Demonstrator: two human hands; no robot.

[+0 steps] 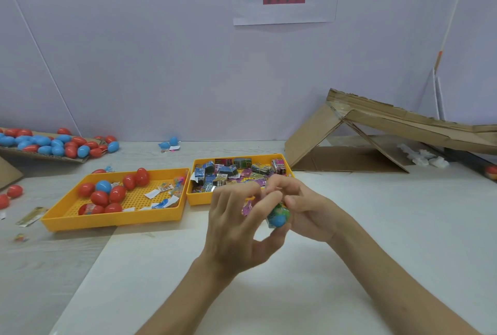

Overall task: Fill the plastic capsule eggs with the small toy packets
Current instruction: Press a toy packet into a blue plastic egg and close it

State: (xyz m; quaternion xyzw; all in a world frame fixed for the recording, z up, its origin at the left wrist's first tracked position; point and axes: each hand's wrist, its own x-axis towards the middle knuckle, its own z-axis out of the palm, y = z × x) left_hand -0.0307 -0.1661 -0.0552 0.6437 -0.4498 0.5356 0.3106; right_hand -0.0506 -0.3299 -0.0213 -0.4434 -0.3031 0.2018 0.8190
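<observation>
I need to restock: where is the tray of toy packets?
In the head view, the packet tray sits at table centre, just behind the hands, right of the egg tray and left of the cardboard.

Red and blue capsule eggs (pixel 107 195) are sitting in a yellow perforated tray (pixel 113 220), multicoloured printed toy packets (pixel 231 173) are filling another yellow tray (pixel 200 200), and brown cardboard (pixel 349 143) is leaning nearby.

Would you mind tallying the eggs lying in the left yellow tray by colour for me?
In the left yellow tray:
Red eggs: 8 (the one in the near-left corner is partly hidden)
Blue eggs: 1
Total: 9
</observation>
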